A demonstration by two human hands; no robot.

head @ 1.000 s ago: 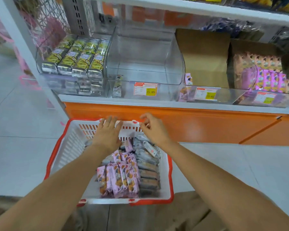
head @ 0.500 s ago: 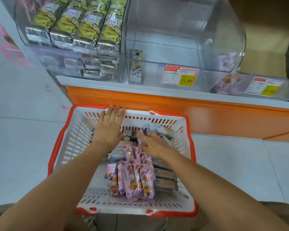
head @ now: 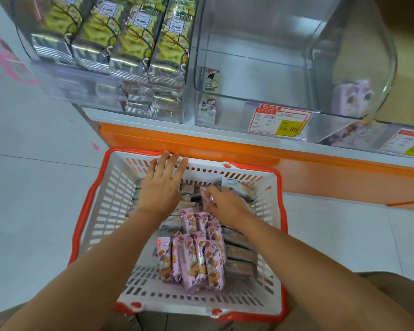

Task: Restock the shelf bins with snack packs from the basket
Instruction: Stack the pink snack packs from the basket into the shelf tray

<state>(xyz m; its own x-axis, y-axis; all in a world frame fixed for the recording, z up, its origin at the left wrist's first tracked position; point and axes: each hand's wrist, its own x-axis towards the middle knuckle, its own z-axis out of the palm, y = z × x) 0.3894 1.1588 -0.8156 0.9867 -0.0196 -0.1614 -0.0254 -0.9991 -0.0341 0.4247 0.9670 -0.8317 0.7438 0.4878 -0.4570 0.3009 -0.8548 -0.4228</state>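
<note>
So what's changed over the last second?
The right hand left the far rim of the basket, dropped inside, and now pinches a pink snack pack. The left hand stayed flat at the far rim; basket and other packs unmoved.

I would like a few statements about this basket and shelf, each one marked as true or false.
1. The left hand is held flat, with straight fingers, at the far rim of the basket. True.
2. The right hand holds nothing. False: its fingers pinch a pink snack pack.
3. The middle clear bin is full of packs. False: it is almost bare, with only a small pack or two at its front left corner.
4. The price label on that bin shows 15.80. True.
</note>
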